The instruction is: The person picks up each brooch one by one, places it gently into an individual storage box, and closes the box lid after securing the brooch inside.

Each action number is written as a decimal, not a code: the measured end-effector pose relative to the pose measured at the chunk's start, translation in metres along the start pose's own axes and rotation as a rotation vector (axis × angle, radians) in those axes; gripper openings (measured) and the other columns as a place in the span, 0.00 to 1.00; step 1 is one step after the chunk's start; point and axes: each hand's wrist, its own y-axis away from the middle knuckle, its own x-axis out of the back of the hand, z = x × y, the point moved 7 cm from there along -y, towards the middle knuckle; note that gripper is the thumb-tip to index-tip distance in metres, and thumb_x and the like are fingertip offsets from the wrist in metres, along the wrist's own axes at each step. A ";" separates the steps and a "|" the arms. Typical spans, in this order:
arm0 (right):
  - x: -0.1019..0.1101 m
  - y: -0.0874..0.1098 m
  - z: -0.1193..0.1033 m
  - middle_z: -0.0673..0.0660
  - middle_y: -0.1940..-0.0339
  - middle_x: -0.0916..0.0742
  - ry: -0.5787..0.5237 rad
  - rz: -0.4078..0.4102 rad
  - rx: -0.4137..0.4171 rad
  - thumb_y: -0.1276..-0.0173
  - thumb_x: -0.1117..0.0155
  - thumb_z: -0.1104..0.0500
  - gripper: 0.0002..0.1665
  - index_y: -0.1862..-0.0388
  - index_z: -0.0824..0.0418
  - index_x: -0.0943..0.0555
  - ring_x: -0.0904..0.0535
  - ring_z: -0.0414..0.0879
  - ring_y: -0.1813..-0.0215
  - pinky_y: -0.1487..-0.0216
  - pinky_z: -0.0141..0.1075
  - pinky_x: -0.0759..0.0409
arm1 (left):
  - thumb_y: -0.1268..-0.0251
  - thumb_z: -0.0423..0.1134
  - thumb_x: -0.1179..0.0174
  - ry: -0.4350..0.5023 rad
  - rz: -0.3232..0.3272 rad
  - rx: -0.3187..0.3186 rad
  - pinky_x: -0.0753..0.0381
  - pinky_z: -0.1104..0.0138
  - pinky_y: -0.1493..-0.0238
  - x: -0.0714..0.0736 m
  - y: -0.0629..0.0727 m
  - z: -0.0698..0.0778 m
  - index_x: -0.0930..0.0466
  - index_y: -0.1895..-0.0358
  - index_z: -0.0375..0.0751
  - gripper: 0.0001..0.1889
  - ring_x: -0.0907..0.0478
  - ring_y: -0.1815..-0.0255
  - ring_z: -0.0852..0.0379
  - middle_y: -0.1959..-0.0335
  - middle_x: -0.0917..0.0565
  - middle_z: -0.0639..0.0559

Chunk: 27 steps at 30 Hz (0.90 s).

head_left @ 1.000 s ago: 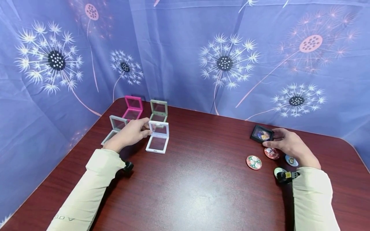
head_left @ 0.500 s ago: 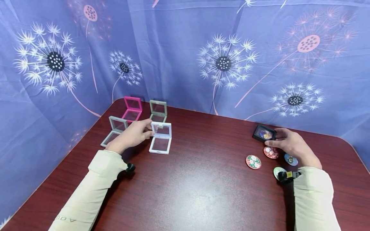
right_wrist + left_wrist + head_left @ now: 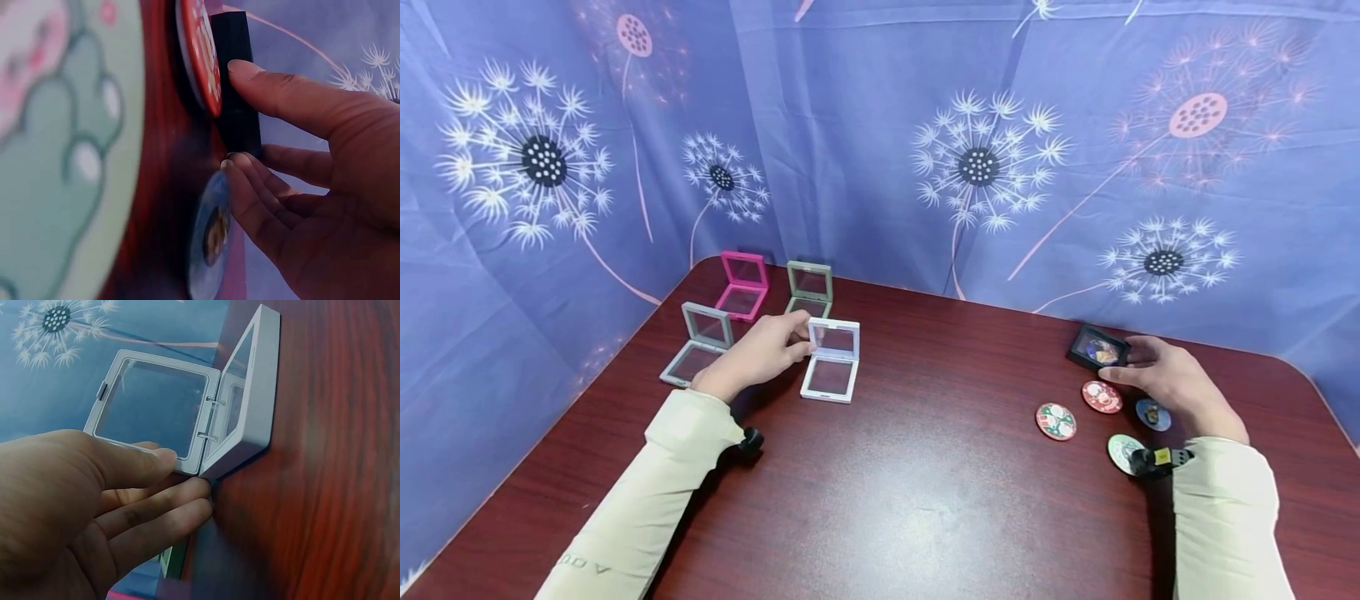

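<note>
At the left of the table, a white hinged display frame (image 3: 834, 359) stands opened, its lid upright and its base flat. My left hand (image 3: 758, 357) pinches the left edge of that lid; in the left wrist view the thumb lies across the corner of the white frame (image 3: 181, 464) near the hinge. Far to the right, a black display case (image 3: 1081, 356) holds a round picture badge behind its window. My right hand (image 3: 1172, 379) grips the case's right side, thumb at the near edge and fingers behind.
Grey (image 3: 718, 343), pink (image 3: 741, 317) and green (image 3: 810, 297) opened frames stand behind and left of the white one. Red (image 3: 1102, 397), red-green (image 3: 1056, 422), blue (image 3: 1152, 415) and pale green (image 3: 1124, 454) round badges lie near my right hand. A patterned cloth (image 3: 865, 167) hangs behind the table.
My left hand has slid the white frame rightward, away from the grey frame. My right hand has shifted the black case a little to the right.
</note>
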 end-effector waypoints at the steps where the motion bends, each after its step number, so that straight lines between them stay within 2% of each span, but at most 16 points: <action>1: 0.001 0.000 0.001 0.81 0.30 0.28 0.008 0.001 0.004 0.25 0.28 0.45 0.52 0.22 0.78 0.40 0.27 0.72 0.36 0.41 0.60 0.25 | 0.27 0.28 0.35 0.005 -0.001 -0.002 0.15 0.53 0.53 -0.001 -0.001 0.001 0.21 0.56 0.40 0.05 0.12 0.57 0.50 0.62 0.10 0.48; 7: 0.008 0.001 0.004 0.82 0.35 0.23 0.097 0.011 0.025 0.26 0.29 0.41 0.54 0.24 0.79 0.39 0.24 0.75 0.37 0.41 0.66 0.25 | 0.26 0.29 0.35 0.010 0.001 -0.008 0.13 0.53 0.51 -0.005 -0.009 0.007 0.20 0.53 0.39 0.05 0.11 0.55 0.50 0.61 0.10 0.49; 14: 0.013 0.005 0.015 0.84 0.34 0.24 0.071 0.011 -0.006 0.24 0.30 0.42 0.55 0.23 0.81 0.42 0.26 0.78 0.35 0.41 0.67 0.25 | 0.25 0.30 0.35 -0.003 0.003 0.006 0.14 0.54 0.52 -0.010 -0.015 0.013 0.20 0.53 0.39 0.05 0.12 0.57 0.50 0.60 0.11 0.47; 19: 0.019 0.008 0.021 0.85 0.36 0.23 0.111 0.028 0.008 0.25 0.30 0.41 0.53 0.25 0.81 0.39 0.24 0.77 0.37 0.43 0.65 0.24 | 0.24 0.30 0.36 0.001 -0.001 0.021 0.14 0.53 0.50 -0.014 -0.018 0.013 0.21 0.52 0.39 0.05 0.12 0.54 0.50 0.58 0.10 0.46; 27: 0.023 0.011 0.032 0.84 0.33 0.27 0.122 0.027 -0.011 0.25 0.31 0.39 0.54 0.25 0.81 0.39 0.29 0.78 0.36 0.41 0.68 0.29 | 0.25 0.29 0.36 -0.010 0.018 -0.051 0.13 0.54 0.51 -0.023 -0.028 0.022 0.22 0.54 0.39 0.05 0.11 0.54 0.49 0.60 0.11 0.46</action>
